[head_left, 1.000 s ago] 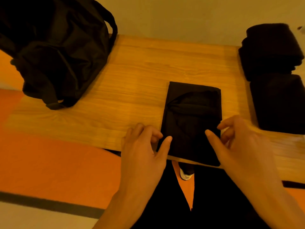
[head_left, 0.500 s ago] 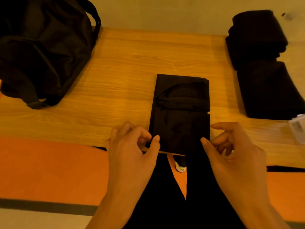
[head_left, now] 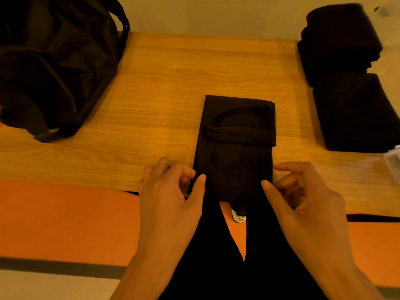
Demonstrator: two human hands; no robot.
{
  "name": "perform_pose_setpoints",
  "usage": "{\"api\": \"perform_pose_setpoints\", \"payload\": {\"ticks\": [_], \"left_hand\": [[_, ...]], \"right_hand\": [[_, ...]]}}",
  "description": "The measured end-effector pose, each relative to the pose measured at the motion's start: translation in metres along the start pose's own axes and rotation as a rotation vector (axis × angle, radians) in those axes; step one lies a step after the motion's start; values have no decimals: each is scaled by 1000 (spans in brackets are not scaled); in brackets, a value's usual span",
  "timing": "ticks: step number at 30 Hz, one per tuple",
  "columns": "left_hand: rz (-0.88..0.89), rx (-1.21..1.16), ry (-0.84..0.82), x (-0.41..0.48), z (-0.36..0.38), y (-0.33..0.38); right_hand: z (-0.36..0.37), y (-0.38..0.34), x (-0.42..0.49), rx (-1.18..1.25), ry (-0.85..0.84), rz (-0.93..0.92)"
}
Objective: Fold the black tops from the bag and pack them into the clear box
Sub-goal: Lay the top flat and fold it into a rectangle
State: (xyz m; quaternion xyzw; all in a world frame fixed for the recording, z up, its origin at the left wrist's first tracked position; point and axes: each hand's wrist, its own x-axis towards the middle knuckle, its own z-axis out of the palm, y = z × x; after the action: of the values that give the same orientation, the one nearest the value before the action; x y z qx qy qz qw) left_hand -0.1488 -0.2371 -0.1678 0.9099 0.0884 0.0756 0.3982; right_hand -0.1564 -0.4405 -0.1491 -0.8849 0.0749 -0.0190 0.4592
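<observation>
Wood-grain table [head_left: 173, 72] is catching warm amber light.
Slumped, crinkly bag [head_left: 54, 68] is lying far left; left hand [head_left: 171, 200] and right hand [head_left: 303, 204], fingers curled, are pinching the near corners of a narrow, rectangular folded black top [head_left: 236, 152]; blocky folded stacks [head_left: 342, 83] are sitting right.

Lighting dim, warm orange cast; desk [head_left: 177, 68] brightest toward 12 o'clock. Shadow areas lack detail. Motion blur at 3 o'clock; edges bowed.

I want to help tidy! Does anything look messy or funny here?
Nothing is spilled or broken. The black top has a bunched, crooked fold across its middle, so it lies lumpy, and its near end sits right at the near edge of the table.
</observation>
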Motion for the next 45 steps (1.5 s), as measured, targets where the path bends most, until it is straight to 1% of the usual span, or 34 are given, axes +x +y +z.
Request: {"api": "perform_pose_setpoints", "payload": {"ticks": [5,10,15,21,24,28,30,36,41,45], "left_hand": [[-11,23,-7,13,4,8],[-25,64,-32,33,12,14],[-10,-43,-14,42,16,16],[10,-52,22,42,19,14],[17,-14,47,42,22,14],[6,-47,68,40,24,17],[-13,-62,58,40,25,19],[-4,-108,56,43,26,16],[52,-12,99,43,27,18],[26,-50,98,45,25,18]], "right_hand": [[-3,-2,15,-42,-40,41],[2,-5,34,-73,-10,48],[6,-3,41,-25,45,20],[11,0,35,-10,156,-82],[13,2,34,-51,199,-143],[12,3,32,-175,273,-307],[12,6,32,-195,294,-345],[14,5,34,-82,318,-262],[19,8,41,-52,265,-171],[17,7,43,-78,225,-158]]}}
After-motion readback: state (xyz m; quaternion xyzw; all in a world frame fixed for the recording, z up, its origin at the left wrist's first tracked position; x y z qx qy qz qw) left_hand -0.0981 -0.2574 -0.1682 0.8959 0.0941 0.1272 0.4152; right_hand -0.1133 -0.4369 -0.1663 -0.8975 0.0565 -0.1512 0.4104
